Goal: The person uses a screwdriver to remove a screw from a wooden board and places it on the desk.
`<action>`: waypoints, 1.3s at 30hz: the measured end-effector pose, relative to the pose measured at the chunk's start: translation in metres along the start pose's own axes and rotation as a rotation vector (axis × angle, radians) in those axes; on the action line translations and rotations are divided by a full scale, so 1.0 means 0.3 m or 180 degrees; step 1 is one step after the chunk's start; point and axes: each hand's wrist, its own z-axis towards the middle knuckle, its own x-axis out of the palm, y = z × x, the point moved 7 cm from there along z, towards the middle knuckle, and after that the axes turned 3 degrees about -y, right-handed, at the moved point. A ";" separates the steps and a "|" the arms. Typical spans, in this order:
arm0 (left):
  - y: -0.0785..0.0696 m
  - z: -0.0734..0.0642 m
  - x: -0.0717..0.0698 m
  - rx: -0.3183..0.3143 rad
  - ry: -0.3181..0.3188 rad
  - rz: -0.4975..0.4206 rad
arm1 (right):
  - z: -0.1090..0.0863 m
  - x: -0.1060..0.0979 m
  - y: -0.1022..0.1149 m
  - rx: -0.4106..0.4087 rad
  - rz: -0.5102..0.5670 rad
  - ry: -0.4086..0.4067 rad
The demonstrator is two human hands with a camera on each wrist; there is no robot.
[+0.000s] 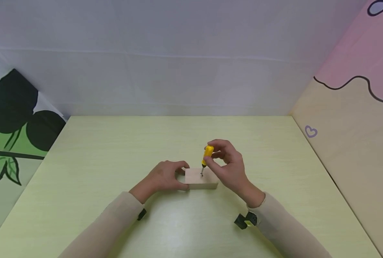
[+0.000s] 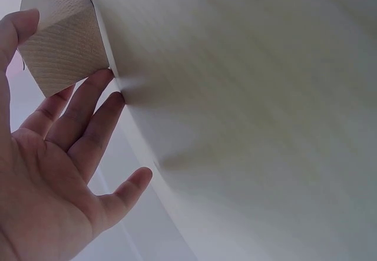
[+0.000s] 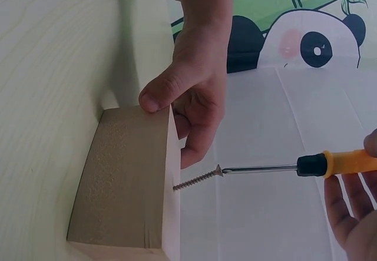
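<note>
A pale wooden block (image 1: 203, 186) lies on the table in the head view. My left hand (image 1: 167, 175) grips its left end, thumb at the front side and fingers at the back; the left wrist view shows the block's end grain (image 2: 70, 52) between them. In my right hand (image 1: 232, 170) is a screwdriver (image 1: 208, 154) with a yellow handle and black collar, pinched between thumb and fingers above the block. Its metal shaft (image 3: 259, 169) meets the head of a screw (image 3: 197, 181), which stands slightly tilted with its point in the block's top face. Much of the thread shows outside the wood.
The light wood-grain table (image 1: 114, 143) spreads around the block. Behind it hangs a plain pale backdrop (image 1: 178, 79). Printed panels border the left and right sides, the right one (image 1: 346, 143) with a small heart. Dark wrist devices (image 1: 245, 220) sit at the sleeves.
</note>
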 end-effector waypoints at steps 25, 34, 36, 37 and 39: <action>0.002 -0.002 -0.003 0.0007 -0.0025 -0.0007 | 0.023 -0.022 0.010 -0.0136 0.0056 -0.0034; 0.000 -0.003 0.000 -0.0059 -0.0001 0.0000 | 0.060 -0.054 0.023 -0.0206 0.0211 -0.0117; -0.002 -0.003 0.000 -0.0066 0.0005 0.0003 | 0.068 -0.061 0.022 -0.0202 0.0233 -0.0116; -0.001 -0.003 0.000 -0.0069 0.0002 0.0001 | 0.071 -0.065 0.021 -0.0193 0.0223 -0.0118; -0.002 -0.005 -0.002 -0.0061 -0.0004 -0.0003 | 0.079 -0.075 0.016 -0.0163 0.0207 -0.0134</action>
